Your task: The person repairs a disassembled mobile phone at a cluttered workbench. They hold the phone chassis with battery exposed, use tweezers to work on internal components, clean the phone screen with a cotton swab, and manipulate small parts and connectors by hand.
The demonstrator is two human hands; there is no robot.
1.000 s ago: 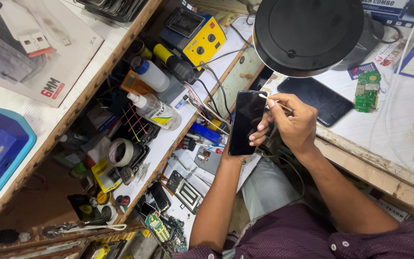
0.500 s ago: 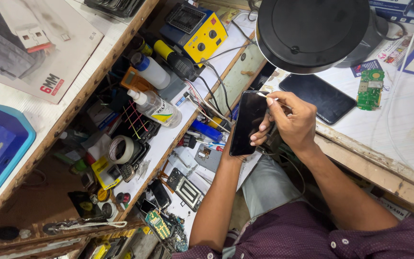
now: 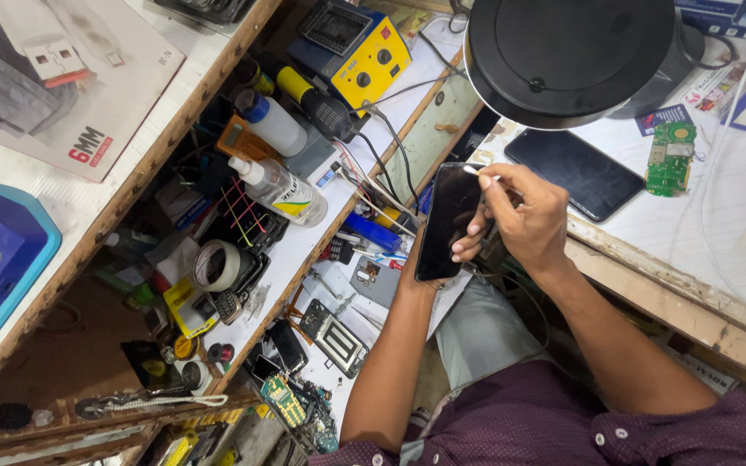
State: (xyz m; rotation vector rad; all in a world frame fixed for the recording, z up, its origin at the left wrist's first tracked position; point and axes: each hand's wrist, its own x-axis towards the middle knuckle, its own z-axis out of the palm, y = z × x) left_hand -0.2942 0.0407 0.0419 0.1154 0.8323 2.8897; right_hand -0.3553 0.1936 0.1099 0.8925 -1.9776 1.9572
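A black phone with a dark screen is held up on edge over the gap between two benches. My left hand grips it from behind, with only the fingertips showing on its right side. At the phone's top corner, my right hand pinches a thin white pointed tool whose tip touches the edge. Both forearms rise from my purple shirt at the bottom.
A big round black lamp head hangs just above the hands. A second dark phone and a green circuit board lie on the white bench. To the left are a yellow-and-blue soldering station, clear bottles, a tape roll and cluttered shelves.
The phone and both hands hold nearly the same pose; the tool tip stays at the phone's top corner. The view has shifted only slightly.
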